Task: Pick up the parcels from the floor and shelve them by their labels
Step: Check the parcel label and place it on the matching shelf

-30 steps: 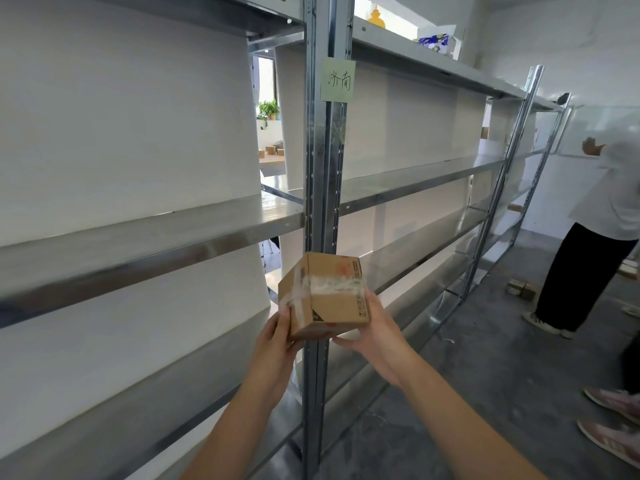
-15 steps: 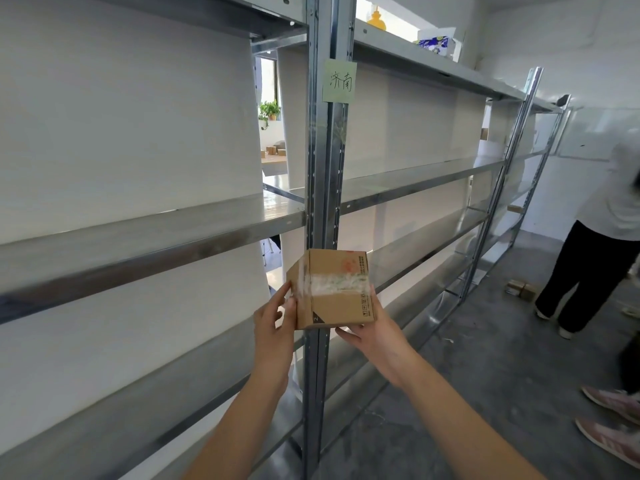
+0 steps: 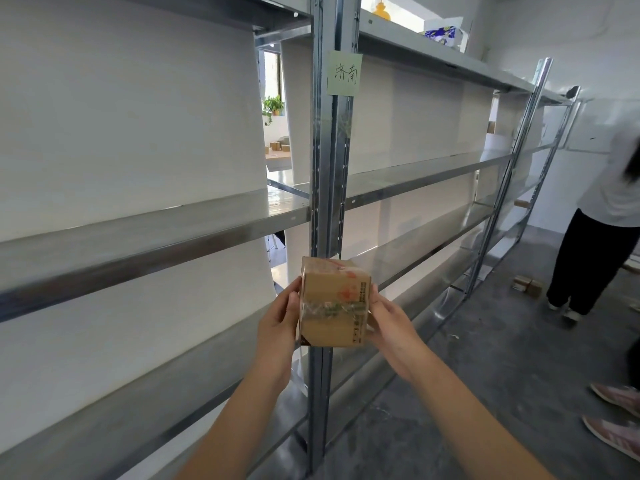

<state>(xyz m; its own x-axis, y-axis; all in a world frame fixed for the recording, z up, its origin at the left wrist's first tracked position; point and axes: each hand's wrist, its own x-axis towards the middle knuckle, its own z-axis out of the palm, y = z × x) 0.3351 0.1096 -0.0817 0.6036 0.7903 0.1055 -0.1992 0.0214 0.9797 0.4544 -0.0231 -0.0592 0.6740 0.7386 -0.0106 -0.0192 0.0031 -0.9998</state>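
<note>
Mid-sort: the parcel (image 3: pixel 334 303) sits center frame, gripped between left hand (image 3: pixel 278 322) and right hand (image 3: pixel 389 322), in front of the shelf post. Next I'd match its label against the green note (image 3: pixel 344 73), then shelve it.

The scene is bright and evenly lit, with soft daylight coming through a window gap (image 3: pixel 275 109) in the upper middle. Pale glare streaks the metal shelf (image 3: pixel 156 233) edges. Shadows are faint. Wide-angle distortion bows the shelves at the left edge. The bystander (image 3: pixel 609 209) at the right edge is smeared by motion blur; the centre is sharp.
</note>
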